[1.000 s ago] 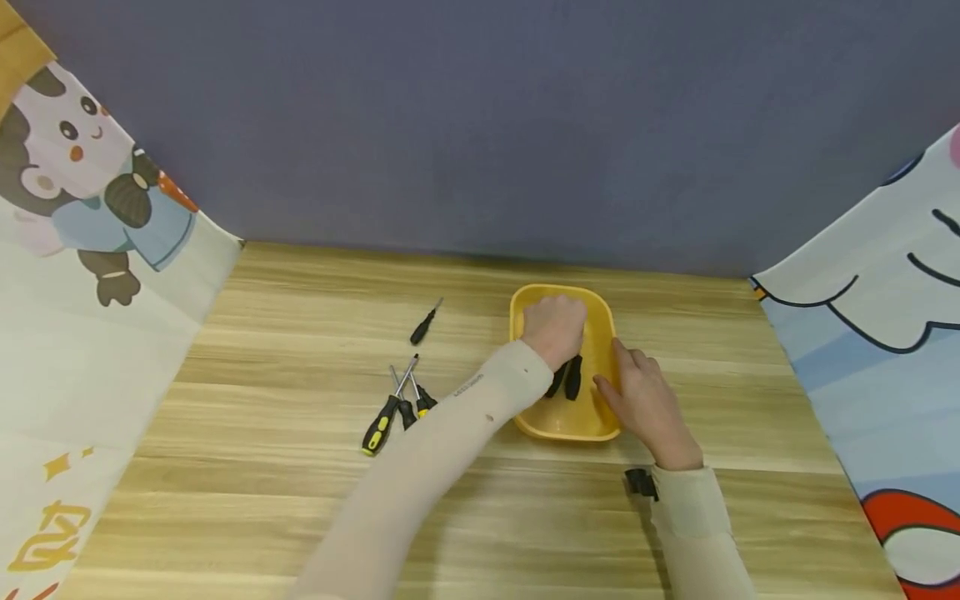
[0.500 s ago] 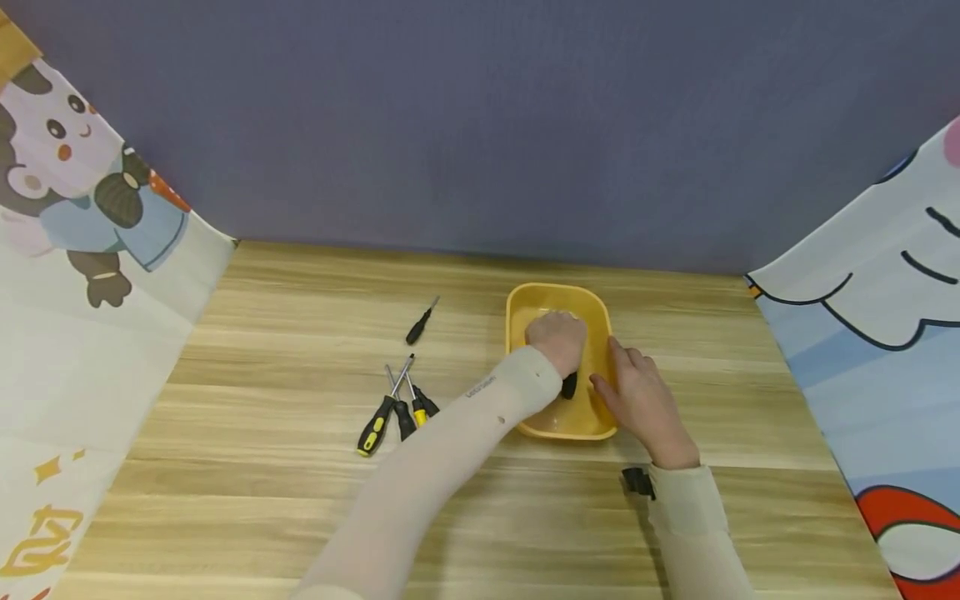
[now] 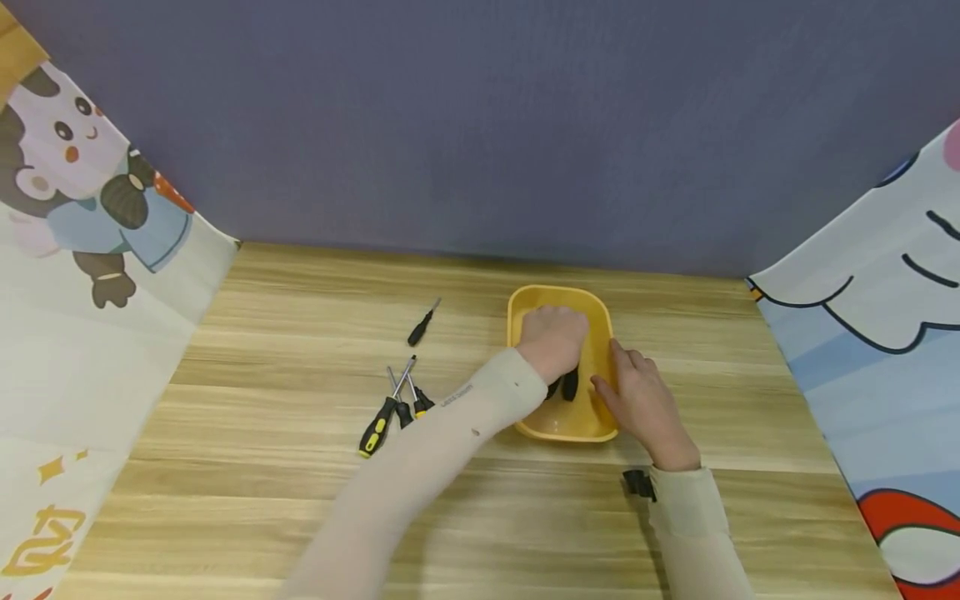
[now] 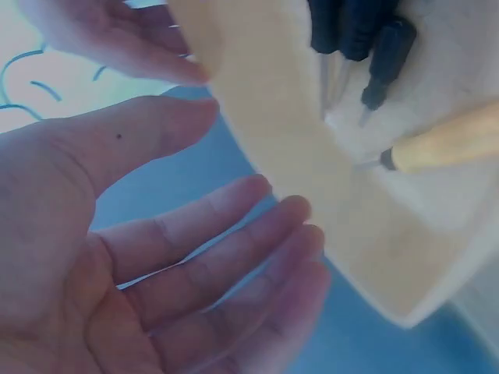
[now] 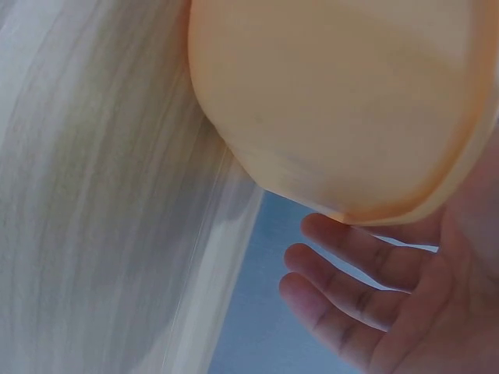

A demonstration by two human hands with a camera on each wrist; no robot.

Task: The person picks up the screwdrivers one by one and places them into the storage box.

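Screwdrivers (image 3: 403, 412) lie on the surface (image 3: 262, 417) and in the bin (image 3: 566, 437), likely stiff, best taken by their handles; over the bin, the left hand (image 3: 555, 337) has its grip loosely wide, holding nothing; the right hand (image 3: 649, 408) pinches the bin's seemingly light side.

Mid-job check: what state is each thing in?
Yellow bin: upright on the table, tools inside.
Left hand: over the bin, holding nothing.
Right hand: gripping the bin's side.
Black-handled tools: in the bin, close together.
Pale-handled tool: in the bin.
Small screwdriver: lying apart.
Crossed screwdrivers: lying partly behind the left sleeve.
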